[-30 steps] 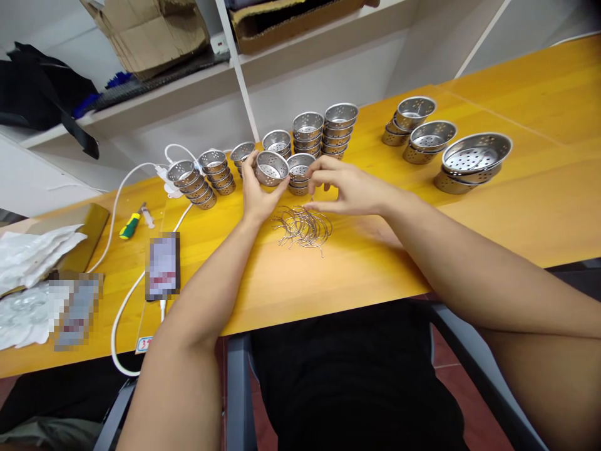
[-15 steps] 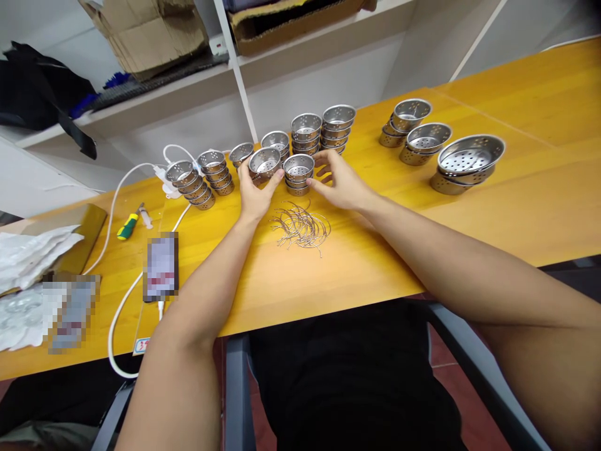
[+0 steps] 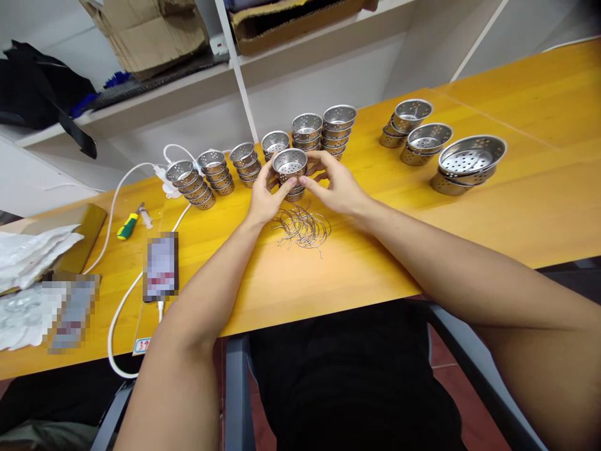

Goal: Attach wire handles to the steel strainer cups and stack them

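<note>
A perforated metal cup (image 3: 290, 165) sits on top of a short stack of like cups at the middle of the yellow table (image 3: 291, 288). My left hand (image 3: 267, 195) grips this cup from the left, thumb at its front. My right hand (image 3: 335, 183) curves around the right side of the cup and stack, its thumb touching near the front; how firmly it holds is unclear. Just in front of the stack lies a loose pile of curved metal wires (image 3: 304, 227).
Several stacks of cups (image 3: 245, 164) stand behind and left, and more (image 3: 469, 160) at the right. A phone (image 3: 161, 268), white cable, green screwdriver (image 3: 128, 227) and plastic bags (image 3: 32, 257) lie left. Shelves (image 3: 300, 50) rise behind.
My left hand has moved right with its cup, which now sits over the middle stack. My right hand has shifted slightly left and closed in on the cups.
</note>
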The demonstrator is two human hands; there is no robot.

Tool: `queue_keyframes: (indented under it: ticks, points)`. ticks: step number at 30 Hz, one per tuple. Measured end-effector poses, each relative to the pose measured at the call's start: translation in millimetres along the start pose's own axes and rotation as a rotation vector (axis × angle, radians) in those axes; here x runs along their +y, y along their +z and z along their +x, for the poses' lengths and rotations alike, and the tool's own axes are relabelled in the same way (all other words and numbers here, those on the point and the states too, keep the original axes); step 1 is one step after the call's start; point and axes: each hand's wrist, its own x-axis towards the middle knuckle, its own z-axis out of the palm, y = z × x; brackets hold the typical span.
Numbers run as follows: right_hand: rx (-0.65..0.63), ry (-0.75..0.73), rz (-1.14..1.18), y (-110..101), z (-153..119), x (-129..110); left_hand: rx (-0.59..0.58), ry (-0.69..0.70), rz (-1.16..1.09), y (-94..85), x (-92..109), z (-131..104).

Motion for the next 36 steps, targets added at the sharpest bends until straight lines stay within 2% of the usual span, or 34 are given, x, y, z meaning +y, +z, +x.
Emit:
queue_keyframes:
  ticks: [6, 13, 28, 36]
  points:
    - [0.047, -0.007, 0.065, -1.9, 3.5, -3.4, 0.096, -0.107, -0.056, 2.0, 12.8, -4.2]
    - [0.079, 0.026, 0.072, -4.5, 4.2, -3.4, 0.024, -0.049, -0.072, 0.2, 14.6, -3.1]
    - [0.096, 0.029, 0.041, -10.6, 3.5, 5.1, -0.012, -0.035, -0.116, -2.0, 29.1, -3.0]
    - [0.089, 0.046, 0.083, -12.0, 4.7, 2.9, 0.005, -0.058, -0.117, -1.7, 24.8, -2.3]
